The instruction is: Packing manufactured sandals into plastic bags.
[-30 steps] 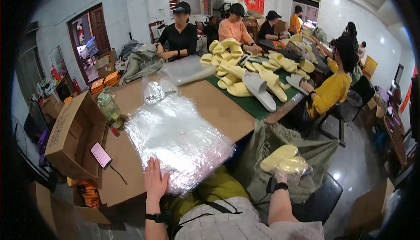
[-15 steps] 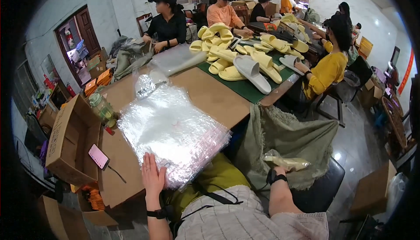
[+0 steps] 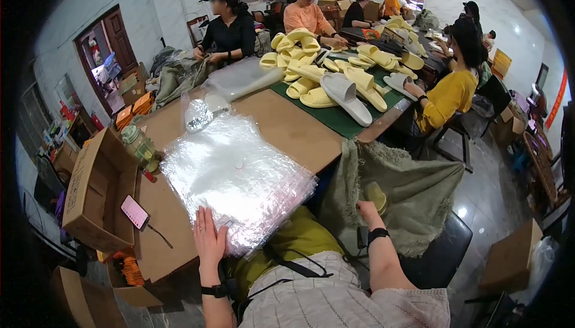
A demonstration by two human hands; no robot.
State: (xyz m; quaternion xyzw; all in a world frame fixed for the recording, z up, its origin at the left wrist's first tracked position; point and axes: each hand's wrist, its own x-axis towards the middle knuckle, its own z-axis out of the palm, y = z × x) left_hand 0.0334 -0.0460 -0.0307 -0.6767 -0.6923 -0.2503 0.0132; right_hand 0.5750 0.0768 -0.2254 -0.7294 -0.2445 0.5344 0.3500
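Observation:
My left hand (image 3: pixel 209 236) lies flat, fingers extended, on the near left corner of a stack of clear plastic bags (image 3: pixel 230 163). At the mouth of a grey-green woven sack (image 3: pixel 407 175), right of my lap, is my right hand (image 3: pixel 369 213). Its fingers are curled closed against the sack's near left side, and whatever they may grip is hidden. Just beyond that hand, a pale yellow slipper (image 3: pixel 376 196) shows inside the sack, partly covered.
A pile of yellow slippers (image 3: pixel 299 67) and a grey slipper (image 3: pixel 344 97) lie on a green mat (image 3: pixel 326 115). Left are a cardboard box (image 3: pixel 99 196), a phone (image 3: pixel 135 212) and a green jar (image 3: pixel 141 148). Several people sit around the table; a black seat (image 3: pixel 440 256) is under the sack.
My right hand has moved left and away from the plastic-wrapped yellow slippers it was at; a slipper now shows deeper in the sack. My left hand stays put.

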